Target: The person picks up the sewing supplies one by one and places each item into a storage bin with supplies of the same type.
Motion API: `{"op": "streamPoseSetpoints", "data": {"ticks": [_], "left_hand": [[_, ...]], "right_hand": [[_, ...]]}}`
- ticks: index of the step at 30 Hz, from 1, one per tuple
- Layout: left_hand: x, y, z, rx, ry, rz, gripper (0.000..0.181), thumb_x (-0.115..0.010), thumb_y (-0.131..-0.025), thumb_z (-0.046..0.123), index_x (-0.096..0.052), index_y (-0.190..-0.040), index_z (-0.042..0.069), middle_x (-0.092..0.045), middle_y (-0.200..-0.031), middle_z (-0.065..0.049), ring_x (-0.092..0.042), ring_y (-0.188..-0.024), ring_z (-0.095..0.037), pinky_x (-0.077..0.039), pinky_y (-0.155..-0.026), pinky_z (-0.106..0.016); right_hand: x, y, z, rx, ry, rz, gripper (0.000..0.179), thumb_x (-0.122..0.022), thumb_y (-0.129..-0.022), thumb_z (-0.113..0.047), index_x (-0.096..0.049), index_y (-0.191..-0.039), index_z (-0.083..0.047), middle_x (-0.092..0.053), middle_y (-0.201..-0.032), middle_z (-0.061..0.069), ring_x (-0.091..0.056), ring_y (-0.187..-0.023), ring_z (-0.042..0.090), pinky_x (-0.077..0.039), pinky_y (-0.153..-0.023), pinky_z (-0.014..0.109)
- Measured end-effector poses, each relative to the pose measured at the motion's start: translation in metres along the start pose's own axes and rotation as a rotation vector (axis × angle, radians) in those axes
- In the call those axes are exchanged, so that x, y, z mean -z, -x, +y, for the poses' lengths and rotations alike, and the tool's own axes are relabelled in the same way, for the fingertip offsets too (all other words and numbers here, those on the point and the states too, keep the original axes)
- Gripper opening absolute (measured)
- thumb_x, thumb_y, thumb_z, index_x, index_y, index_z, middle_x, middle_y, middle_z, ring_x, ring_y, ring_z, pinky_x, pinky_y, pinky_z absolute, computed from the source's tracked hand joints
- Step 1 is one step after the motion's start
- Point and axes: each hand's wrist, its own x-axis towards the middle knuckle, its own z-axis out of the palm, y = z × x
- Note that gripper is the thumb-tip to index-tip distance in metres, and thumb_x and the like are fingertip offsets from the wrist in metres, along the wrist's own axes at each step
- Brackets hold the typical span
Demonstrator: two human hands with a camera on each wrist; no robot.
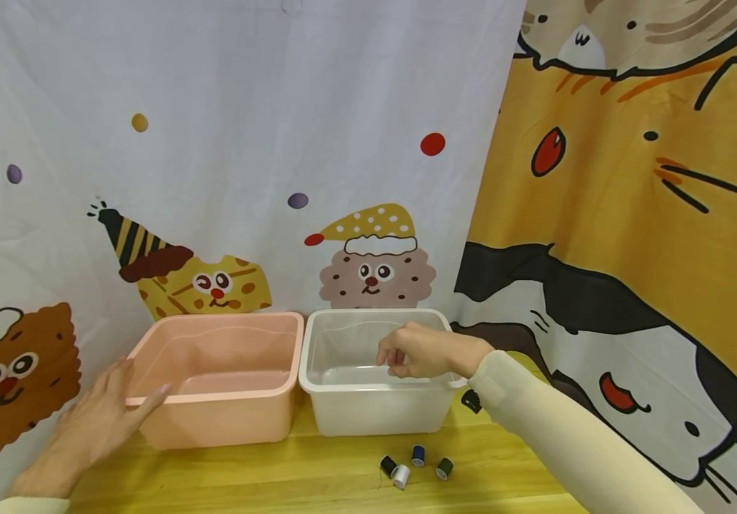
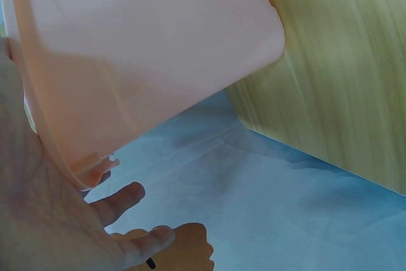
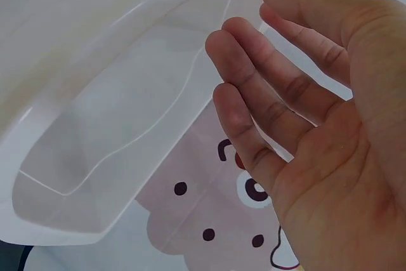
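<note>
My left hand (image 1: 95,414) rests at the front left corner of a pink plastic bin (image 1: 214,421), its thumb lying along the front rim. In the left wrist view, the fingers (image 2: 120,202) of that hand spread loosely beside the rim. Over a white plastic bin (image 1: 378,414) hovers my right hand (image 1: 429,350), fingers loosely bent. The right wrist view shows this hand's palm and fingers (image 3: 273,103) with nothing held between them. Inside the bins, the visible parts show only bare walls and floor.
In front of the white bin, small thread spools lie on the wooden table (image 1: 246,478): black (image 1: 388,466), white (image 1: 400,476), blue (image 1: 418,455) and dark green (image 1: 444,468). A small black object (image 1: 471,400) sits right of that bin. Printed cloth (image 1: 227,143) hangs behind.
</note>
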Motion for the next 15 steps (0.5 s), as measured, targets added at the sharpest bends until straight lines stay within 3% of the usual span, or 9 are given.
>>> {"op": "streamPoseSetpoints", "data": {"ticks": [7,15], "left_hand": [[0.000,0.000,-0.001,0.000,-0.002,-0.010,0.118,-0.045,-0.115,0.079,-0.019,-0.174,-0.020,-0.024,-0.171,-0.054,-0.038,-0.144,-0.082,-0.037,-0.105,-0.102],[0.002,0.000,0.002,0.012,-0.007,-0.022,0.120,-0.044,-0.115,0.081,-0.017,-0.174,-0.021,-0.023,-0.171,-0.055,-0.037,-0.145,-0.081,-0.036,-0.107,-0.101]], "right_hand": [[-0.001,0.008,-0.008,0.049,-0.002,0.020,0.022,-0.082,-0.107,-0.005,-0.086,-0.128,-0.011,-0.088,-0.116,0.000,-0.078,-0.102,0.006,-0.072,-0.098,0.041],[-0.009,0.026,-0.022,0.094,0.055,0.038,0.021,-0.084,-0.108,-0.012,-0.086,-0.129,-0.016,-0.086,-0.124,-0.004,-0.079,-0.108,0.005,-0.067,-0.098,0.024]]}}
